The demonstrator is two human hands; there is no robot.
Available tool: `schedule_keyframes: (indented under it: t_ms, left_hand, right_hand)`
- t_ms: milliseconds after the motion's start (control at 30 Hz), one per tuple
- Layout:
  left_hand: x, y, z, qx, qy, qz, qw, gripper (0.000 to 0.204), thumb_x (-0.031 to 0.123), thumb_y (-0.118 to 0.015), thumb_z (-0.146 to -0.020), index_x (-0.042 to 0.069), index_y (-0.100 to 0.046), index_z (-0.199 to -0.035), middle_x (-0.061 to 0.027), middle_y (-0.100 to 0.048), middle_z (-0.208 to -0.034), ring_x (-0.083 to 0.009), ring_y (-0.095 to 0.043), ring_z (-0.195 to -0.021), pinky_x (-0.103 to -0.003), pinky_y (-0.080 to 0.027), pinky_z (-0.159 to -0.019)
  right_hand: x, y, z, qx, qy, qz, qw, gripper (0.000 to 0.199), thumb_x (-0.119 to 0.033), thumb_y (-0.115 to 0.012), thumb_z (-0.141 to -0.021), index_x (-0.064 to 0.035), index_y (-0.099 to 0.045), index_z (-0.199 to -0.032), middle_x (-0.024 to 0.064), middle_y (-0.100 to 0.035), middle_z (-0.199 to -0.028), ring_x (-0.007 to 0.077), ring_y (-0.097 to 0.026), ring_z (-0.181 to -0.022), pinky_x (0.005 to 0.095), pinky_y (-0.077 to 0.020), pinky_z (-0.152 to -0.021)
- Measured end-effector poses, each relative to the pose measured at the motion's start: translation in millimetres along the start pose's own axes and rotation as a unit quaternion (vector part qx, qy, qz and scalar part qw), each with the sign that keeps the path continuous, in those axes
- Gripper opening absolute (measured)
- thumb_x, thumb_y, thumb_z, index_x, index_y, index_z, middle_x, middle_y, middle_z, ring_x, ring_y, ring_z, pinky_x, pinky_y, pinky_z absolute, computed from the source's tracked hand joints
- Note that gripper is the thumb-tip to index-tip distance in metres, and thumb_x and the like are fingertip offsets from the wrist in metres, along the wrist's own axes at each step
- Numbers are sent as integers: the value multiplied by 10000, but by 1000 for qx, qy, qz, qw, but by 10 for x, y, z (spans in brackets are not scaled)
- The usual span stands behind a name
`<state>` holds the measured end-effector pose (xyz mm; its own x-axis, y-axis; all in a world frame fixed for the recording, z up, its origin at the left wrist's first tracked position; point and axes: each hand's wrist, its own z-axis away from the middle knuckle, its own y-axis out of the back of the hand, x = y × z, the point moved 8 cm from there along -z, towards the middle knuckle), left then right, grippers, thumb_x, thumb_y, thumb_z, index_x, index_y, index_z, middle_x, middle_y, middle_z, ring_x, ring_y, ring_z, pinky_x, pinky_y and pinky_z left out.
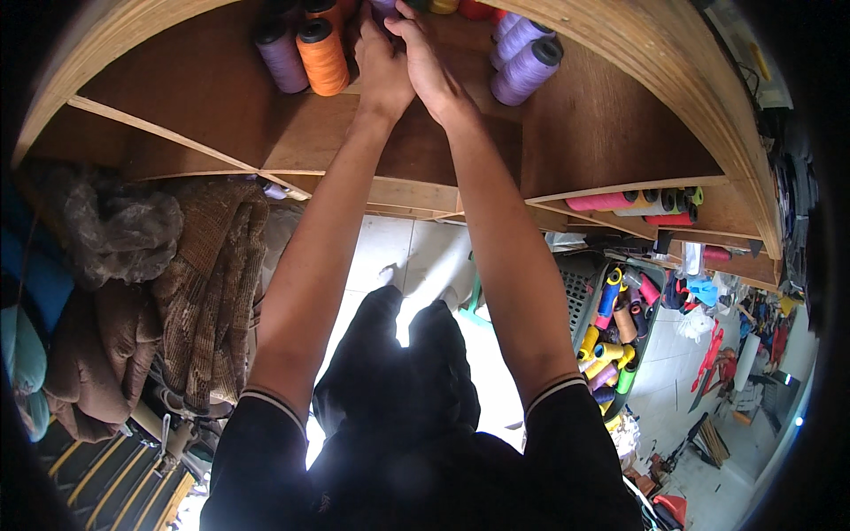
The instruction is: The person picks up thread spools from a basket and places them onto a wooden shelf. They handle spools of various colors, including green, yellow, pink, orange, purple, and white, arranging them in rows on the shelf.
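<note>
Both my arms reach up into a wooden shelf (pixel 204 62) at the far edge of the view. My left hand (pixel 382 75) and my right hand (pixel 427 66) come together there, fingers closed around a purple thread spool (pixel 383 9), partly cut off by the picture's top edge. Just left of my left hand stand an orange thread spool (pixel 323 66) and a darker purple spool (pixel 282 64), with more behind them. Right of my right hand, lilac thread spools (pixel 528 73) lean in the same compartment. Yellow and red spools show only in part beyond my hands.
A lower compartment at right holds pink spools (pixel 602 202) and others lying flat. Below it, a dark crate (pixel 577 296) contains many-coloured spools. Brown ribbed cloth (pixel 208 283) and clear plastic (pixel 119 226) hang at left. White floor tiles (pixel 381 248) lie beneath my arms.
</note>
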<state>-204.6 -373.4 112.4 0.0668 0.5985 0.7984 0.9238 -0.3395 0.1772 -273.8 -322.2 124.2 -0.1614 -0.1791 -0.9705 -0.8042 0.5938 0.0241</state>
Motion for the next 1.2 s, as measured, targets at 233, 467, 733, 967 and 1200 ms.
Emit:
schedule_keyframes:
  t_ms: [233, 467, 733, 967, 1200]
  left_hand:
    - [-28, -52, 155, -21, 81, -73, 994, 510, 254, -646, -827, 19, -437, -1229, -201, -503, -1249, -402, -413, -1159, -459, -340, -997]
    - [-16, -60, 162, -2, 87, -52, 995, 465, 255, -636, -835, 72, -458, -1223, -158, -515, -1215, -379, -402, -1133, -438, -328, -993]
    - [15, 2, 170, 31, 51, -58, 996, 354, 166, -629, -832, 20, -545, -1143, -152, -604, -1115, -315, -554, -1059, -396, -407, -937]
    - [-2, 1, 293, 1, 139, 118, 983, 511, 114, -630, -783, -84, -475, -1228, -289, -545, -1137, -425, -467, -1133, -456, -384, -982]
    - [-12, -20, 145, 17, 65, -75, 995, 548, 190, -674, -798, -57, -460, -1238, -252, -563, -1172, -366, -550, -1118, -412, -432, -953]
  right_hand:
    - [22, 20, -22, -22, -11, -31, 999, 471, -298, -580, -818, -9, -553, -1188, 150, -604, -1148, 263, -542, -1101, 355, -380, -984]
    - [-52, -7, 18, -31, -41, -35, 998, 475, -296, -593, -810, -9, -553, -1187, 142, -609, -1140, 248, -551, -1089, 350, -393, -973]
    - [25, 5, -3, -24, -30, -12, 999, 503, -292, -597, -820, -9, -517, -1227, 148, -585, -1174, 246, -536, -1114, 359, -393, -979]
    - [352, 125, 29, 24, -81, 6, 996, 646, -343, -557, -855, -32, -371, -1390, 104, -404, -1398, 190, -371, -1276, 331, -271, -1056]
    - [53, 59, -42, 5, -38, -12, 999, 623, -328, -559, -858, -25, -387, -1375, 109, -419, -1385, 197, -382, -1272, 333, -280, -1055]
